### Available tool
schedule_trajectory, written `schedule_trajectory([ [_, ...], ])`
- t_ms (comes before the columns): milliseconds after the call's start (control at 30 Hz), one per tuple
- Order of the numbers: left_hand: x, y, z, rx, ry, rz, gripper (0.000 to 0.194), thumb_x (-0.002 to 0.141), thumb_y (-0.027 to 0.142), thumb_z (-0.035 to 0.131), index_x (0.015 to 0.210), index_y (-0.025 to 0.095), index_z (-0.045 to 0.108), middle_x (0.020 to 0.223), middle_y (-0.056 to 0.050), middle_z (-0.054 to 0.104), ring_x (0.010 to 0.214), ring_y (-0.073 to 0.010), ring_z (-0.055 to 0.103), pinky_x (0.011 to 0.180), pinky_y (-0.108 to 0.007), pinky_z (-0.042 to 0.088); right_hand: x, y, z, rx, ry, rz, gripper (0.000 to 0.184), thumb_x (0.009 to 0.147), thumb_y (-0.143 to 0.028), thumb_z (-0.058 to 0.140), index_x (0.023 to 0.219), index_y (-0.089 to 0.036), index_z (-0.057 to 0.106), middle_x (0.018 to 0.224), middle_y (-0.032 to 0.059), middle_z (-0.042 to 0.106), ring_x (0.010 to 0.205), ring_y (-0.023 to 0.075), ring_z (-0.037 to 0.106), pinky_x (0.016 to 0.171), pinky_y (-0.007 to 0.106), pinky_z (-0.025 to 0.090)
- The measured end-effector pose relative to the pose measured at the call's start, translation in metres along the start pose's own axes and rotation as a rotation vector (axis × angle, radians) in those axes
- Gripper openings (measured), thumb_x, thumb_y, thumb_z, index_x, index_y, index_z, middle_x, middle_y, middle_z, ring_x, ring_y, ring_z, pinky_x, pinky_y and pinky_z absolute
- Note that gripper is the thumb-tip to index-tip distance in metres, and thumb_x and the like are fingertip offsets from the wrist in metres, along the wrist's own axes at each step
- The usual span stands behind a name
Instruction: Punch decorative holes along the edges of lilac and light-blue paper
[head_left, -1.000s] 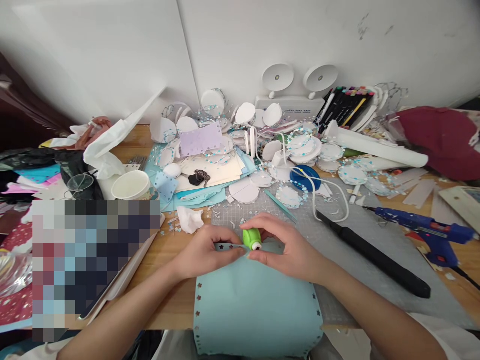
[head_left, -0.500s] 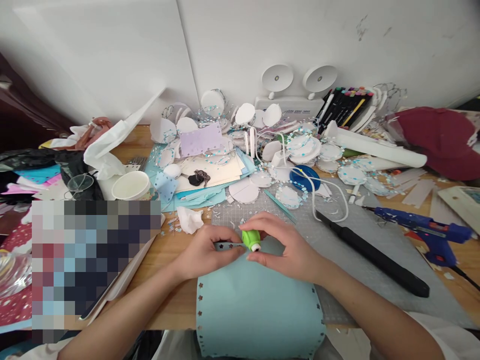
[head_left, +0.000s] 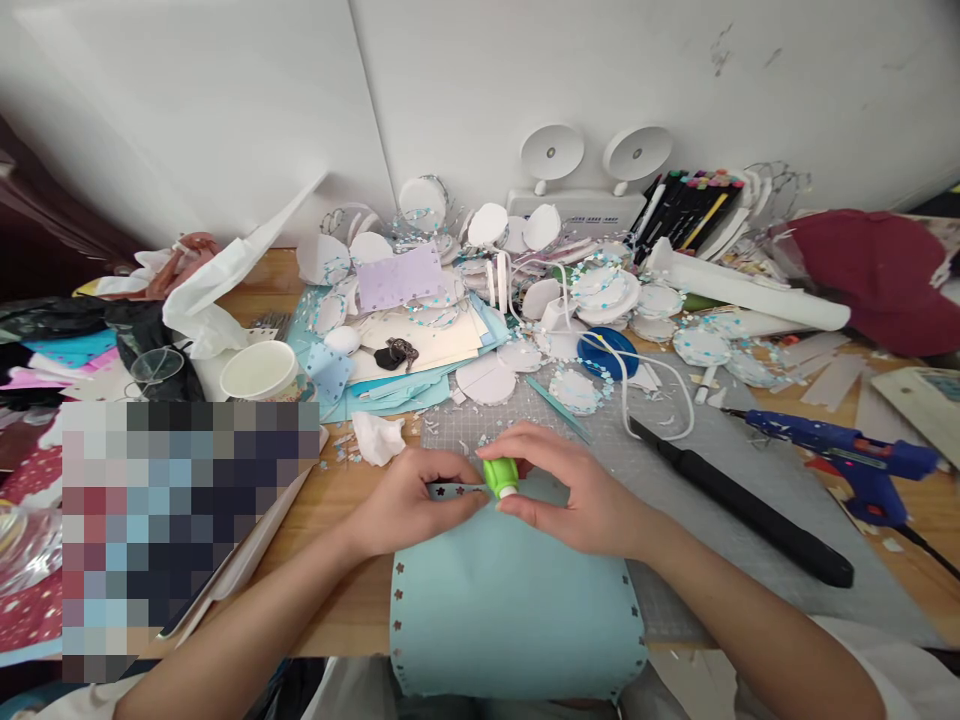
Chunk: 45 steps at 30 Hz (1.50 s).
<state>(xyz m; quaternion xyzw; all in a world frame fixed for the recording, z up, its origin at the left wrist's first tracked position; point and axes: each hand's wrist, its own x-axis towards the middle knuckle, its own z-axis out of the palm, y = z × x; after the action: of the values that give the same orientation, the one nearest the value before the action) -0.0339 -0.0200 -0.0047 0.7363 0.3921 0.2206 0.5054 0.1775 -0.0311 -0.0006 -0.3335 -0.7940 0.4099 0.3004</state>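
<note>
A light blue sheet of paper (head_left: pixel 517 600) lies before me, bent down over the table's front edge. Small flower-shaped holes run along its sides, its lower edge and part of the top. My left hand (head_left: pixel 416 505) pinches the top edge of the sheet, left of the middle. Between the thumb and fingers of my right hand (head_left: pixel 577 490) is a small green craft punch (head_left: pixel 498 478) with a white button, set at the sheet's top edge. My right thumb presses at the white button. The punch's far side is hidden by my fingers.
A grey cutting mat (head_left: pixel 675 560) lies under a black-handled cutter (head_left: pixel 757 510). At right rests a blue glue gun (head_left: pixel 840 445). White paper discs (head_left: pixel 487 380) with punched trims pile up behind. A paper cup (head_left: pixel 259 372) and crumpled tissue (head_left: pixel 379 438) are at left.
My right thumb has closed onto the white button of the punch. The lower end of the sheet has risen slightly. My left hand stays in place.
</note>
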Motion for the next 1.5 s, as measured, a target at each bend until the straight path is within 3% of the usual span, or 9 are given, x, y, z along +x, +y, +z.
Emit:
schedule_trajectory([
  [133, -0.001, 0.0, -0.001, 0.01, -0.004, 0.008, 0.015, 0.079, 0.021, 0.057, 0.078, 0.012, 0.068, 0.073, -0.003, 0.067, 0.069, -0.014, 0.058, 0.065, -0.022, 0.044, 0.0, 0.001, 0.001, -0.013, -0.027, -0.001, 0.036, 0.085, -0.025, 0.06, 0.121, -0.023, 0.054, 0.102, 0.0062, 0.058, 0.095, 0.0179, 0.055, 0.085, 0.032, 0.049],
  [367, 0.001, 0.0, -0.001, 0.016, 0.011, -0.005, 0.014, 0.079, 0.024, 0.059, 0.077, 0.013, 0.068, 0.073, -0.002, 0.067, 0.069, -0.014, 0.058, 0.064, -0.022, 0.045, -0.001, 0.005, -0.001, 0.056, -0.057, 0.181, 0.039, 0.081, -0.031, 0.064, 0.119, -0.024, 0.056, 0.106, 0.0048, 0.063, 0.096, 0.0173, 0.061, 0.085, 0.031, 0.053],
  [667, 0.0, 0.0, -0.009, -0.077, -0.108, -0.025, 0.018, 0.081, 0.024, 0.057, 0.088, 0.012, 0.068, 0.086, -0.006, 0.071, 0.076, -0.0155, 0.061, 0.07, -0.024, 0.048, 0.0, 0.01, -0.004, 0.143, -0.131, 0.237, 0.035, 0.079, -0.029, 0.066, 0.113, -0.021, 0.059, 0.104, 0.0039, 0.065, 0.095, 0.017, 0.063, 0.087, 0.033, 0.052],
  [833, 0.002, 0.0, -0.009, -0.108, -0.057, -0.027, 0.012, 0.078, 0.022, 0.061, 0.085, 0.013, 0.065, 0.085, -0.004, 0.069, 0.078, -0.0148, 0.062, 0.071, -0.024, 0.049, 0.001, 0.009, -0.005, 0.151, -0.089, 0.197, 0.035, 0.078, -0.027, 0.067, 0.111, -0.021, 0.056, 0.103, 0.0035, 0.062, 0.095, 0.0163, 0.062, 0.088, 0.032, 0.051],
  [1300, 0.0, -0.003, -0.003, -0.023, 0.056, 0.055, 0.009, 0.081, 0.02, 0.06, 0.082, 0.014, 0.067, 0.083, -0.004, 0.07, 0.078, -0.014, 0.064, 0.074, -0.022, 0.049, 0.0, 0.001, -0.004, -0.077, -0.143, 0.221, 0.044, 0.077, -0.037, 0.068, 0.118, -0.023, 0.055, 0.111, 0.004, 0.064, 0.1, 0.02, 0.06, 0.087, 0.033, 0.048],
  [1500, 0.0, -0.003, -0.003, 0.018, 0.06, 0.081, 0.009, 0.082, 0.02, 0.06, 0.081, 0.014, 0.067, 0.081, -0.003, 0.07, 0.076, -0.0136, 0.063, 0.072, -0.022, 0.049, 0.0, 0.0, -0.002, -0.157, -0.156, 0.223, 0.037, 0.075, -0.036, 0.071, 0.107, -0.023, 0.059, 0.104, 0.0027, 0.066, 0.096, 0.0209, 0.06, 0.084, 0.034, 0.046],
])
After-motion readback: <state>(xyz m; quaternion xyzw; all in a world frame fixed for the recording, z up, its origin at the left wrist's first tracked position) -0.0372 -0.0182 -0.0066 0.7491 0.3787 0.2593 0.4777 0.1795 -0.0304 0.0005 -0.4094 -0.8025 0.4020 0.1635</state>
